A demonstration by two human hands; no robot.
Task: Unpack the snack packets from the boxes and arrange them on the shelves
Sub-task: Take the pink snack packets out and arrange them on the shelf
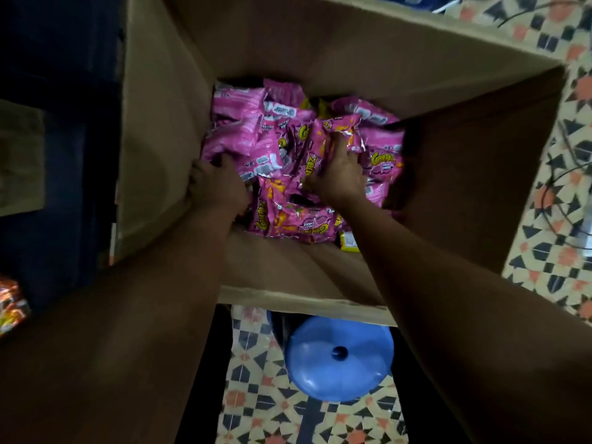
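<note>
While both arms reach down into the tall brown cardboard box (320,52), the right hand (340,174) curls its fingers round the crinkled top of one shiny pink snack packet (344,129) in the middle of the heap. The left hand (215,182) digs into the pink packets (237,136) by the left wall, its fingers buried, so its grip cannot be told. A round blue plastic lid (339,357) lies on the patterned floor tiles (262,408) below the box.

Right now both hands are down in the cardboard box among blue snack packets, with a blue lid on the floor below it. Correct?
Not quite: the snack packets are pink, not blue, as the head view shows. Both the left hand and right hand are in the cardboard box, and the blue lid is there.
</note>
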